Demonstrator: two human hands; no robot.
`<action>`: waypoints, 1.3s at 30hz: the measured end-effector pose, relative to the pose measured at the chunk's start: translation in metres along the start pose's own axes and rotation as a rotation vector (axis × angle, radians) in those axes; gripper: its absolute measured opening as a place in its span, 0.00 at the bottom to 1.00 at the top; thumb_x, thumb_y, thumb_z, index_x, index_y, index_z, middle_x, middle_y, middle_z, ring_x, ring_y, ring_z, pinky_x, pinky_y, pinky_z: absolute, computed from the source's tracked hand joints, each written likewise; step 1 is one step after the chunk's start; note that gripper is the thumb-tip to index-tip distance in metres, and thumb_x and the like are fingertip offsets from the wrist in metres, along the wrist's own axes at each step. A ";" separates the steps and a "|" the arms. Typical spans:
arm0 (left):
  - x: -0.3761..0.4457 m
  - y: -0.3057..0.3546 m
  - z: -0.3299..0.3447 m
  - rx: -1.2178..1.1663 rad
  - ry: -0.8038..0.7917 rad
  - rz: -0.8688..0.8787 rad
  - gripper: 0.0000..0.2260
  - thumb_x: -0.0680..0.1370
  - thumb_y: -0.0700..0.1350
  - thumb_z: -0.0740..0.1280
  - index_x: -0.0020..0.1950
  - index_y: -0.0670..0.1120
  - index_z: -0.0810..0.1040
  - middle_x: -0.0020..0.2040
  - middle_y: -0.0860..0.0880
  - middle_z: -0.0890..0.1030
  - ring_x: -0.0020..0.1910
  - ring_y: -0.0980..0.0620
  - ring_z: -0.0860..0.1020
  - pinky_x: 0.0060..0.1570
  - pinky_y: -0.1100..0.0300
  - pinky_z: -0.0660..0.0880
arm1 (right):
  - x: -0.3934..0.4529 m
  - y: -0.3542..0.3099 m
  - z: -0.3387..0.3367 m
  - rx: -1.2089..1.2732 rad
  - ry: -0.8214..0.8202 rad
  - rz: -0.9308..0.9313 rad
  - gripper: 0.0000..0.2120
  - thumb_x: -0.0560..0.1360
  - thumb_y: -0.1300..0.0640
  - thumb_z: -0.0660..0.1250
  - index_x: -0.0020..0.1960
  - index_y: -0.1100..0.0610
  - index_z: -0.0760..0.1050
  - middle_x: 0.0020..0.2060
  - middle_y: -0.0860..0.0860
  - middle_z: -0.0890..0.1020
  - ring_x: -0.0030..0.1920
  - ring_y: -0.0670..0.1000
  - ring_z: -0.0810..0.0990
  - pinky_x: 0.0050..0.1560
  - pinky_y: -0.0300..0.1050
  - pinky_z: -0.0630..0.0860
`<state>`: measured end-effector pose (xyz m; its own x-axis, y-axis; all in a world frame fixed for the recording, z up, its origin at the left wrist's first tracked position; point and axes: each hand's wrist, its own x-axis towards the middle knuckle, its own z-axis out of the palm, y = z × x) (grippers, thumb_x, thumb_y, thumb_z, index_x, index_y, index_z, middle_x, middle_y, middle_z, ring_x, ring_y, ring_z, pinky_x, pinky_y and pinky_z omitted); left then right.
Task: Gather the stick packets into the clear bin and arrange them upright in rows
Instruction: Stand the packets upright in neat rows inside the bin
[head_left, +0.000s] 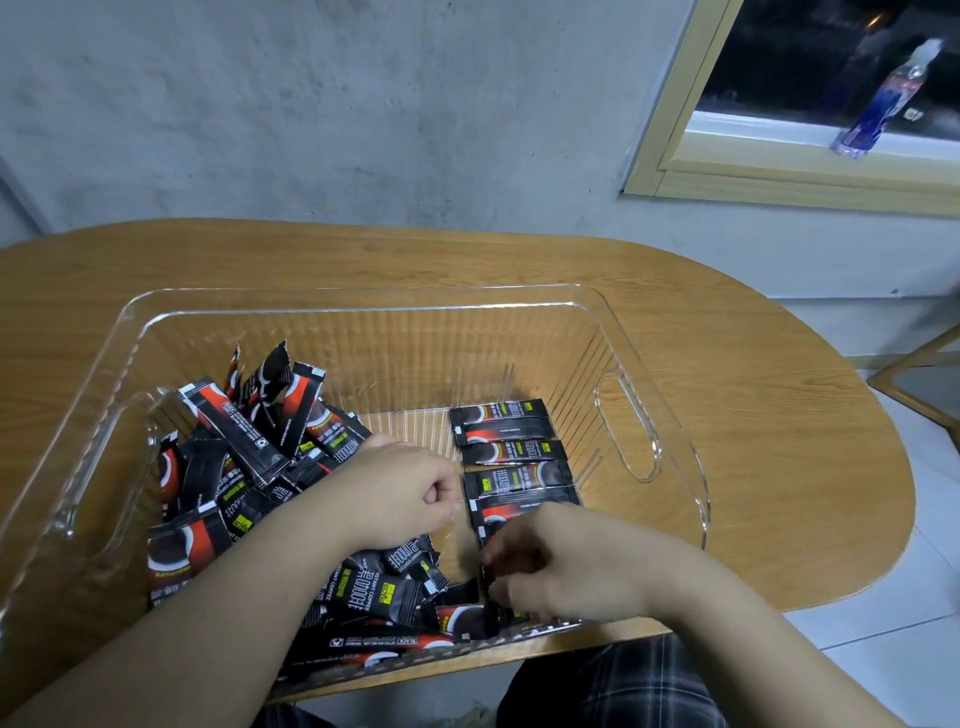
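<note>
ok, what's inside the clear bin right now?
The clear bin holds a loose pile of packets on its left and a flat row of packets on its right. Both hands reach in, covering the packets beneath them.

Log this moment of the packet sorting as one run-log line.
left hand: curled above loose pile | right hand: at near end of flat row | clear bin: on table

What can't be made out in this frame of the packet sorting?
- Head view: the right hand covers the near end of the packet row; whether it pinches a packet is unclear.
- The left hand hides the packets beneath it; its curled fingers show nothing held.
- The clear bin: near-left corner cut off.
</note>
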<state>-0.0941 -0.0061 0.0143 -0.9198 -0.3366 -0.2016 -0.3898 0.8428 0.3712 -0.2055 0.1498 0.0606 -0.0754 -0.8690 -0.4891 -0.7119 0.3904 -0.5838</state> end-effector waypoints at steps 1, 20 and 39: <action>0.000 0.000 0.000 -0.003 -0.005 -0.005 0.12 0.79 0.53 0.62 0.35 0.55 0.69 0.34 0.58 0.73 0.38 0.61 0.71 0.65 0.63 0.52 | -0.001 -0.002 -0.001 0.044 -0.014 0.004 0.09 0.74 0.53 0.65 0.53 0.50 0.79 0.33 0.46 0.78 0.30 0.46 0.74 0.33 0.37 0.71; 0.003 -0.001 0.000 0.000 0.025 -0.031 0.09 0.80 0.53 0.61 0.43 0.52 0.74 0.34 0.56 0.75 0.41 0.57 0.74 0.61 0.64 0.57 | 0.011 -0.003 0.016 -0.003 0.133 -0.159 0.02 0.75 0.53 0.69 0.43 0.49 0.78 0.33 0.40 0.75 0.35 0.37 0.72 0.38 0.28 0.67; -0.007 0.003 -0.010 0.020 -0.153 -0.047 0.15 0.76 0.58 0.65 0.59 0.55 0.73 0.39 0.60 0.70 0.58 0.50 0.66 0.51 0.60 0.58 | 0.013 0.010 0.002 0.335 0.792 0.155 0.10 0.82 0.56 0.53 0.43 0.52 0.66 0.39 0.54 0.79 0.41 0.58 0.79 0.42 0.54 0.76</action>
<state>-0.0895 -0.0053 0.0258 -0.8824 -0.3088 -0.3549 -0.4296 0.8364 0.3404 -0.2122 0.1426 0.0469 -0.7062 -0.7057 -0.0569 -0.4202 0.4825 -0.7685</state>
